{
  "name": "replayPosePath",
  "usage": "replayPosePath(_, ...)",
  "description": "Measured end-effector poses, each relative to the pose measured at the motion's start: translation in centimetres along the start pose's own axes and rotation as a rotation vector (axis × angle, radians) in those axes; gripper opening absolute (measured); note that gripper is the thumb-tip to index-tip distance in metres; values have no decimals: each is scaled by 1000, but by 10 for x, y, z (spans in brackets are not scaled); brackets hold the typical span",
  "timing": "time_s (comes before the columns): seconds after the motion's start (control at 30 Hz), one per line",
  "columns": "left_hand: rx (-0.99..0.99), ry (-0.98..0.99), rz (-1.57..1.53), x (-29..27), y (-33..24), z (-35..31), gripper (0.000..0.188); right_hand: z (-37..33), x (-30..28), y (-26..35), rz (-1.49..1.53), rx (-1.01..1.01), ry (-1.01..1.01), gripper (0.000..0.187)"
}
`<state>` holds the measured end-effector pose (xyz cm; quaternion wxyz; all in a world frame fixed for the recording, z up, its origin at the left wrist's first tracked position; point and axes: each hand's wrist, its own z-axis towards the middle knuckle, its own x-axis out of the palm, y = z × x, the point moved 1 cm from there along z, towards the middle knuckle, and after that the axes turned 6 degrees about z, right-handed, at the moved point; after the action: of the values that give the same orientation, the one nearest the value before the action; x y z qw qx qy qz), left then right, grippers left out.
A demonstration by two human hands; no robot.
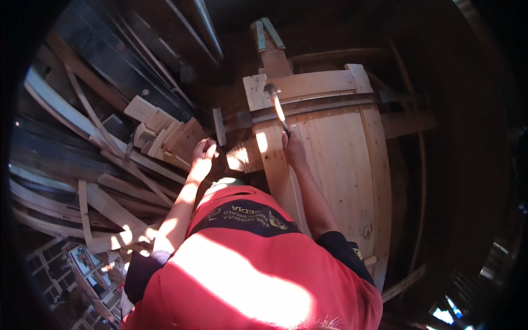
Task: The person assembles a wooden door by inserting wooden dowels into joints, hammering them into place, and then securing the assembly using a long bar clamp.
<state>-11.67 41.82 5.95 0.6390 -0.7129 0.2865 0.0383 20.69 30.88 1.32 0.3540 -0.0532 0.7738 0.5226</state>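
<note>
My right hand (295, 149) is wrapped round the dark grip of a hammer (279, 110). The hammer's head points away from me, over the far left part of a pale wooden panel (335, 165) that looks like a door. My left hand (204, 154) is off the panel's left side, its fingers curled together. Whatever those fingers hold, if anything, I cannot make out. Just beyond them is a short, narrow wooden piece (219, 126). A long bar (330, 104), perhaps a clamp, runs across the panel near its far end.
Stacked wooden offcuts (165, 132) lie left of my left hand. Long boards (60, 110) lean and cross farther left. A beam (273, 58) juts out past the panel's far end, and another timber (410, 124) sticks out on the right. Sunlight falls in bright patches.
</note>
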Motion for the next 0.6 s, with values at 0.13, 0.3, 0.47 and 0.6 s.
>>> replayPosePath(0.13, -19, 25, -173, 35, -69, 94, 17, 8, -12, 6, 35, 76, 6, 50)
replayPosePath(0.3, 55, 85, -207, 105, -55, 199, 16, -40, -30, -2, 180, 122, -177, 50)
replayPosePath(0.47, 46, 147, -148, 153, -29, 251, 16, -75, -44, 2, 223, 241, -236, 48)
replayPosePath(0.6, -24, 181, -35, 159, -35, 255, 16, -94, -36, -3, 205, 221, -329, 46)
